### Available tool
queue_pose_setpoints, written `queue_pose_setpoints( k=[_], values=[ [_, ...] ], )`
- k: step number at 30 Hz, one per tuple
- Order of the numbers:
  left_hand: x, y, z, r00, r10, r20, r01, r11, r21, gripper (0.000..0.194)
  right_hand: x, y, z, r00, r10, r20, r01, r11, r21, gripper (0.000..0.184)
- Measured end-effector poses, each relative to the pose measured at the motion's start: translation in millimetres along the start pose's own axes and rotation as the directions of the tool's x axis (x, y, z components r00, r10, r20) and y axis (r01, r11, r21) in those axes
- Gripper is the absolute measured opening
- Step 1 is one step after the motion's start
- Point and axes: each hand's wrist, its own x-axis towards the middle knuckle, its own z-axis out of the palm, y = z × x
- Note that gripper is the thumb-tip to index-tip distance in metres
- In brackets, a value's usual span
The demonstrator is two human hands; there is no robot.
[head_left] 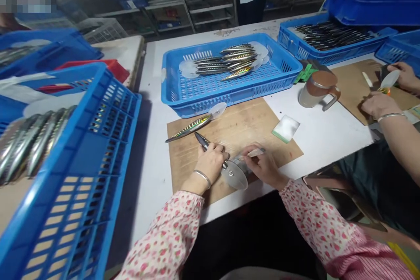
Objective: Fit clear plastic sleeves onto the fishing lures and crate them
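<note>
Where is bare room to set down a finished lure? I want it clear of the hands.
The board is bare right of the loose lure, between the basket and the white pad. The table is bare between pad and mug. It is crowded at the near edge, where the left hand and right hand work.

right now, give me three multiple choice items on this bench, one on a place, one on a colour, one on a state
1. Where does the loose lure lie?
A in the basket
B on the board
C in the mug

2. What colour is the basket?
A blue
B red
C green

3. What is the left hand doing?
A lying flat and empty
B holding a lure
C lifting the mug

Answers: 1 B, it rests on the board in front of the basket. 2 A, its walls are blue. 3 B, its fingers wrap a dark lure.
</note>
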Motion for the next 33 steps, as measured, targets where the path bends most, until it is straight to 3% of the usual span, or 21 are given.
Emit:
queue_pose_setpoints(
  k=[5, 13, 22, 27, 33],
  values=[
    [2.7, 2.7, -2.6, 0.997, -0.034, 0.066, 0.034, 0.999, -0.005, 0.018, 3.2, 3.3, 2.6, 0.992, -0.045, 0.114, 0.06, 0.99, -0.126, 0.02],
    [1.4, 2.5, -3.9, 0.996, -0.044, 0.077, 0.046, 0.999, -0.025, 0.018, 6.2, 0.3, 13.8, 0.997, 0.02, 0.069, -0.03, 0.989, 0.142, 0.016],
    [2.0, -9.8, 8.4, 0.994, 0.089, -0.069, -0.101, 0.976, -0.191, 0.022, 2.7, 8.0, 15.3, 0.989, 0.108, 0.1, -0.125, 0.974, 0.19, 0.016],
    [3.1, -8.3, 5.1, 0.996, 0.093, 0.018, -0.089, 0.987, -0.136, 0.022, 11.3, 4.6, 13.4, 0.969, 0.098, 0.225, -0.167, 0.936, 0.309, 0.016],
    [7.6, -5.4, 2.7, 0.993, 0.087, 0.075, -0.082, 0.995, -0.065, 0.023, 27.2, 0.3, 12.1, 0.936, 0.087, 0.342, -0.18, 0.952, 0.248, 0.016]
  ],
)
